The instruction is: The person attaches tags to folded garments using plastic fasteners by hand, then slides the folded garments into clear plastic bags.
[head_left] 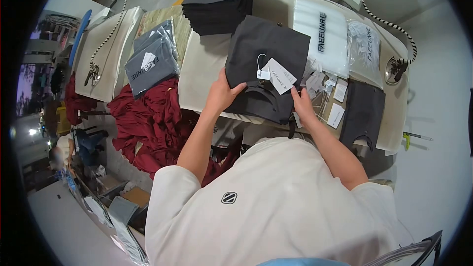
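Observation:
A folded dark grey T-shirt (pixel 249 44) lies on the padded table in front of me, its neckline toward my body. On top of it rests a white hang tag (pixel 281 76) on a white cord, with a small white label (pixel 263 75) beside it. My left hand (pixel 224 93) is closed on the shirt's left edge, thumb over the cloth and the other fingers partly hidden. At the right edge, my right hand (pixel 304 106) grips the shirt, its fingertips by the tag's lower corner.
Behind the shirt rises a stack of folded dark cloth (pixel 217 0). To the right are printed plastic bags (pixel 320 34), loose tags (pixel 336 115) and another folded dark shirt (pixel 363 113). Bagged grey garments (pixel 152 59) and a maroon cloth heap (pixel 148 118) lie left. A person sits far left.

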A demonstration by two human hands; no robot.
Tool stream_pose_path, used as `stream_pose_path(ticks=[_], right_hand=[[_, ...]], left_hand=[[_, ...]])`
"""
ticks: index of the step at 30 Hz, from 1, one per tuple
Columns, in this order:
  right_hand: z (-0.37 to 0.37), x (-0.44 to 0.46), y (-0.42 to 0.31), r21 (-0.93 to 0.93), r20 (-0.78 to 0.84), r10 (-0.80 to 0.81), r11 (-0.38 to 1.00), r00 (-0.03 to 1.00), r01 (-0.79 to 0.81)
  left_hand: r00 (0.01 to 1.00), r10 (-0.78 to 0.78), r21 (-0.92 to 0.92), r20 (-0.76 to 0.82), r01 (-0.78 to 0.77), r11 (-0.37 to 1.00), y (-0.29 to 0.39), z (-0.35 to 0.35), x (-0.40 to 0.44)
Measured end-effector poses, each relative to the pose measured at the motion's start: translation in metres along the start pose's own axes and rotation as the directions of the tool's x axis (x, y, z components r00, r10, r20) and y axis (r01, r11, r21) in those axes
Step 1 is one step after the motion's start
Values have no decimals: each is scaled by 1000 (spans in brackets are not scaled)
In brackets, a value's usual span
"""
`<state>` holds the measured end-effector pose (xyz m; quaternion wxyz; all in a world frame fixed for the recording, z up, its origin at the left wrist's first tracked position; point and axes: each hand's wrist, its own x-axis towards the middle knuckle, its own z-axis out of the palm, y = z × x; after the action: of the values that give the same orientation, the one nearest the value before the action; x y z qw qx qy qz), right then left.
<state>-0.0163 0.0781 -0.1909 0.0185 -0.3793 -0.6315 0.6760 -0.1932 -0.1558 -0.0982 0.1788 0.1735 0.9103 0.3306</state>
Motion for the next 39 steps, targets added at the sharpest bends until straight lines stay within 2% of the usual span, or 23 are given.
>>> stream_pose_path(ticks=[1,2,3,5,6,9,10,12,13,15,17,18,21,22,24,25,26,28,29,31,33,35,39], right_hand=[[-3,-1,2,43,-4,7,999,1000,-7],[-5,-1,2,84,-7,14,996,1000,-13],[-8,0,2,125,-8,19,992,1000,-18],[-17,1,-7,92,16,0,996,1000,-2],[-22,-2,-14,63,35,-16,998,999,14],[-30,-9,-36,12,83,-54,998,995,54],[-32,-11,-42,-10,117,-84,996,990,86],[-32,-15,-40,-41,169,-108,992,980,117],[-30,-16,-36,-109,142,-162,978,976,178],[-23,-16,-34,-245,109,-284,921,953,302],[-21,-22,-40,-281,122,-349,886,929,370],[-21,-28,-44,-307,112,-407,853,907,421],[-17,-33,-55,-303,122,-517,793,847,528],[-16,-33,-55,-283,130,-551,776,824,564],[-20,-32,-58,-260,134,-586,757,799,600],[-21,-30,-60,-261,173,-581,752,796,605],[-22,-29,-61,-263,211,-572,748,793,609],[-22,-31,-62,-258,251,-565,743,786,617],[-22,-32,-64,-324,311,-522,727,794,605],[-19,-37,-76,-453,415,-423,672,806,586],[-12,-42,-96,-462,393,-369,713,842,528],[-3,-43,-110,-474,343,-240,790,908,388],[-1,-21,-103,-458,299,-159,841,941,288]], left_hand=[[996,-66,-109,56,72,992,2,2,-8],[996,-70,-112,58,76,991,-2,9,-18],[989,-111,-327,102,139,935,-9,20,-29],[965,-157,-684,209,259,682,-18,36,-47],[964,-160,-681,214,265,683,-19,40,-54],[979,-199,-372,48,202,906,-14,52,-72],[977,-206,-373,54,211,904,-8,52,-74],[983,-139,-121,-117,125,985,8,50,-73],[976,-90,14,-199,95,995,18,47,-71],[975,-147,81,-167,162,983,46,41,-68],[964,-249,221,-94,264,939,67,41,-70],[958,-266,208,-110,283,936,70,44,-76],[967,-211,365,-142,250,897,78,51,-81],[966,-208,367,-152,251,896,67,56,-80],[951,-184,7,-248,191,982,17,69,-75],[939,-183,-171,-291,137,976,17,66,-76],[940,-180,-165,-290,137,977,19,68,-77],[957,-177,-343,-232,90,935,24,73,-79],[964,-170,-430,-207,67,901,27,75,-79],[957,-205,-422,-205,102,901,67,84,-88],[952,-235,-418,-196,136,898,96,109,-98],[911,164,-197,-379,-252,948,105,134,-106],[912,322,-190,-253,-373,908,105,141,-107]])
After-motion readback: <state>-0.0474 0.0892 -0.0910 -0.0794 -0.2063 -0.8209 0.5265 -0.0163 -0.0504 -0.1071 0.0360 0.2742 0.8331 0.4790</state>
